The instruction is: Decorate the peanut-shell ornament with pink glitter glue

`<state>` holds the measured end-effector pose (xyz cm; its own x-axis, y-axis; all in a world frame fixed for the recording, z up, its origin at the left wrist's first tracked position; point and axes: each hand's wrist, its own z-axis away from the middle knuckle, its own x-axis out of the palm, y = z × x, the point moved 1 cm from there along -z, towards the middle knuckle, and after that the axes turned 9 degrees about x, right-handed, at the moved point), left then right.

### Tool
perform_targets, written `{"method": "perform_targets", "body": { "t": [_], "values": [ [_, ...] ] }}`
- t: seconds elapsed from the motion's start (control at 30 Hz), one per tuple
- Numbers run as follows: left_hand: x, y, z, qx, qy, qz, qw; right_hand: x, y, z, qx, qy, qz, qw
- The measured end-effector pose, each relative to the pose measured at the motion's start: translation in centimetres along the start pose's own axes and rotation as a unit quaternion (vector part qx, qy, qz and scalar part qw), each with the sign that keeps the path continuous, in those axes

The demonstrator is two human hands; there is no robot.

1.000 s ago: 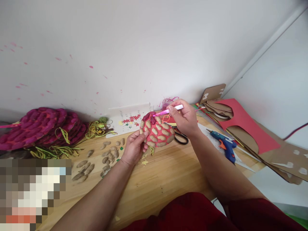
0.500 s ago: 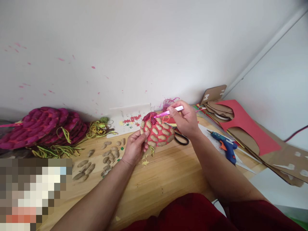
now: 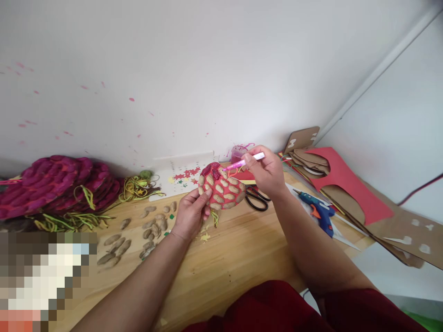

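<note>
My left hand grips the lower left edge of a red disc covered with whole peanuts in shells, tilted up above the wooden table. Several peanuts at its top edge are coated in wet magenta paint; the others are bare tan. Yellow-green strings dangle from its lower edge. Between the thumb and fingers of my right hand is a slim paintbrush, white at the rear and pink toward the tip. Its tip touches a peanut near the top of the disc. Behind that hand stands a pink-smeared clear cup.
Loose peanuts lie at left, before stacked magenta peanut discs and yellow-green strings. Paper stars rest on a white sheet. Black-handled scissors, a blue glue gun, red card and cardboard are at right.
The brush tip has shifted from a magenta peanut to the bare one just right of it, which now shows some pink. The whole view has moved slightly.
</note>
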<state>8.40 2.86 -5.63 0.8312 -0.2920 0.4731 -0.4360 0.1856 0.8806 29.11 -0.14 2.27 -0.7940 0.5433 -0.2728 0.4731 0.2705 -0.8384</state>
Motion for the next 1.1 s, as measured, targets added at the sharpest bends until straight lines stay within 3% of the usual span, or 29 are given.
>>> {"method": "perform_targets", "body": {
  "t": [0.17, 0.27, 0.4, 0.53, 0.6, 0.8, 0.9, 1.1],
  "values": [
    [0.2, -0.1, -0.1, -0.006, 0.001, 0.01, 1.0, -2.1, 2.3, -2.2, 0.037, 0.145, -0.003, 0.989],
    [0.3, -0.1, -0.2, -0.006, -0.006, 0.013, 1.0, -3.1, 3.7, -3.6, 0.064, 0.179, 0.073, 0.979],
    [0.2, -0.4, -0.3, -0.003, -0.012, -0.005, 1.0, -2.4, 4.7, -4.9, 0.086, 0.123, 0.221, 0.964],
    [0.1, -0.7, -0.4, 0.009, -0.017, -0.02, 1.0, -0.5, 5.2, -6.1, 0.121, 0.054, 0.394, 0.909],
    [0.1, -0.8, -0.4, 0.008, -0.016, -0.022, 1.0, 0.3, 5.4, -6.6, 0.133, 0.034, 0.432, 0.891],
    [0.2, -0.5, -0.3, -0.002, -0.009, -0.025, 1.0, 1.1, 5.1, -6.9, 0.134, 0.02, 0.45, 0.883],
    [0.1, -0.5, -0.4, 0.001, -0.016, -0.036, 0.999, 0.7, 4.6, -6.5, 0.099, 0.051, 0.438, 0.892],
    [-0.1, -0.9, -0.5, 0.01, -0.019, -0.063, 0.998, 0.4, 4.2, -6.3, 0.078, 0.05, 0.413, 0.906]
  ]
}}
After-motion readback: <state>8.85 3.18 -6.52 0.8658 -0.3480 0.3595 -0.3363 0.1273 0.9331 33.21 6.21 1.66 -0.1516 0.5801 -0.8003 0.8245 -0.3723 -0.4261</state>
